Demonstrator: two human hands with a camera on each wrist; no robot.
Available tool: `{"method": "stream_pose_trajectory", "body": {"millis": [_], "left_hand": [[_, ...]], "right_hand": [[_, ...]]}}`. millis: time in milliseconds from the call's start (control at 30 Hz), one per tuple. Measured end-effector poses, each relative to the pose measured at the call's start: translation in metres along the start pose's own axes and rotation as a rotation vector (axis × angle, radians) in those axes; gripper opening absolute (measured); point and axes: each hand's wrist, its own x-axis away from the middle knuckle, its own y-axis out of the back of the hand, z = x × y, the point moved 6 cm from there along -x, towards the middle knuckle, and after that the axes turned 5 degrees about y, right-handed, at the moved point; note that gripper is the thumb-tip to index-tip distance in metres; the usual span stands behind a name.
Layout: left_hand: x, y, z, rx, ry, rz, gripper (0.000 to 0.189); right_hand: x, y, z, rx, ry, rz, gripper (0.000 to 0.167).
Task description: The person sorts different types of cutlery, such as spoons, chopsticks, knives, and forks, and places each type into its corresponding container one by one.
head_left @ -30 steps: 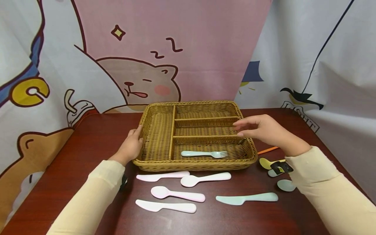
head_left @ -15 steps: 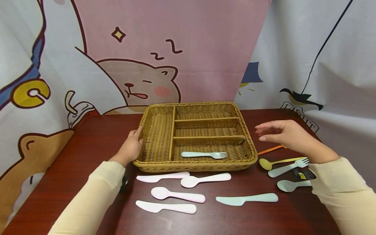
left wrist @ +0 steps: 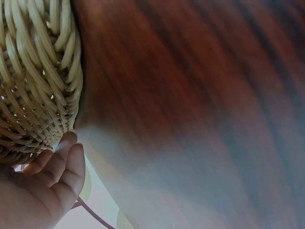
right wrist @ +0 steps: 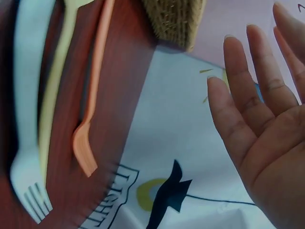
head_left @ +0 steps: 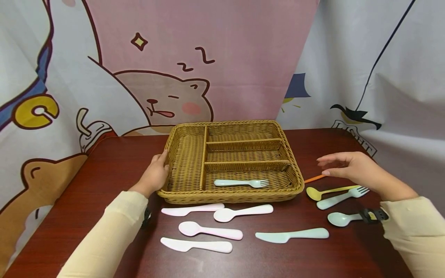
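Observation:
My left hand (head_left: 153,174) rests against the left side of a divided wicker basket (head_left: 203,175). In the left wrist view its loosely bent fingers touch the basket's outer wall (left wrist: 40,81); the thumb is hidden. A pale blue fork (head_left: 241,182) lies in the basket's front right compartment. To the right of the basket, my right hand (head_left: 361,172) hovers with thumb and fingers apart, holding nothing. It is nearest an orange fork (right wrist: 93,95), partly hidden behind it in the head view. A yellow spoon (head_left: 314,194), a pale green fork (head_left: 335,200) and a pale green spoon (head_left: 338,219) lie below the hand.
In front of the basket lie a pink knife (head_left: 192,209), a white spoon (head_left: 224,214), a pink spoon (head_left: 212,231), a white knife (head_left: 194,244) and a pale green knife (head_left: 292,235). A printed curtain (head_left: 243,58) hangs behind the dark red table (head_left: 114,166).
My right hand has moved from above the basket's right edge rightward and lower, over the cutlery there, uncovering the pale green fork and spoon. The left hand and basket stay put.

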Motion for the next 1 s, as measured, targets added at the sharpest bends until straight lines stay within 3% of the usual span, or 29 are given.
{"method": "stream_pose_trajectory", "body": {"millis": [167,333,633,1000], "left_hand": [[0.000,0.000,0.001,0.001,0.000,-0.001,0.058],[0.000,0.000,0.001,-0.002,0.008,0.004,0.058],[0.000,-0.001,-0.001,-0.001,0.008,0.003,0.058],[-0.001,-0.001,0.001,0.002,0.003,-0.001,0.058]], "right_hand": [[0.006,-0.006,-0.011,-0.027,-0.005,0.022,0.036],[0.011,-0.014,-0.024,-0.017,-0.056,0.076,0.042],[0.021,-0.027,-0.041,-0.061,-0.061,0.183,0.040],[0.029,-0.032,-0.052,0.029,-0.031,0.231,0.039]]}}
